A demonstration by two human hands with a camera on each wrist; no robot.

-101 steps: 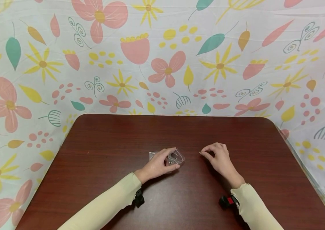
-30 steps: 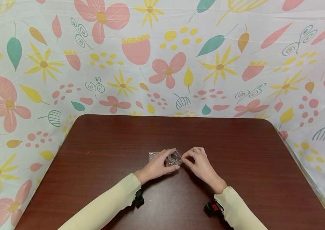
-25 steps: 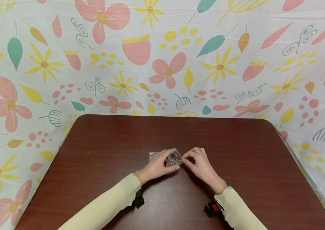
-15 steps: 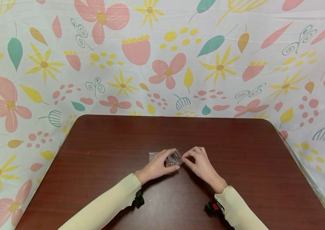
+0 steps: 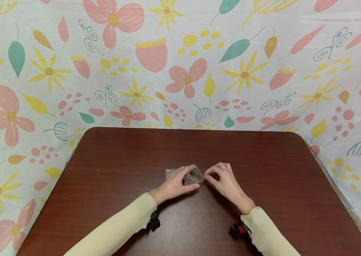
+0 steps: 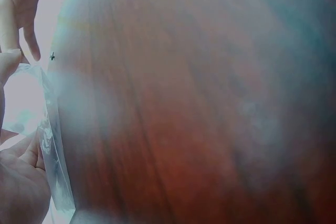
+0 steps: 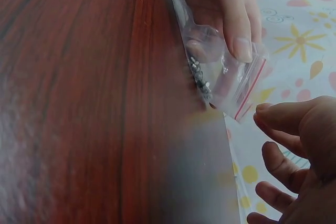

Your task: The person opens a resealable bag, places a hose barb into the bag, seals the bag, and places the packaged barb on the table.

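Note:
My left hand (image 5: 175, 182) holds a small clear zip bag (image 5: 195, 175), its fingers and thumb at either side of the bag. In the right wrist view, small metal screws (image 7: 199, 77) lie in the bottom of the bag, and a red line (image 7: 251, 88) runs along its mouth. My right hand (image 5: 225, 183) is at the bag's right edge. Its thumb and index finger meet and appear to pinch the lip of the bag, while the other fingers are bent and spread. Whether a screw sits between those fingertips cannot be seen.
Both hands work over a dark red-brown wooden table (image 5: 119, 153). Another piece of clear plastic (image 5: 169, 172) sticks out behind the left hand. A flowered cloth (image 5: 180, 64) hangs behind the table and along its sides. The left wrist view is hazy.
Over 3 seconds ago my right hand held a small screw apart from the bag. It came left to the bag's edge and has lately shifted slightly right. My left hand has stayed put.

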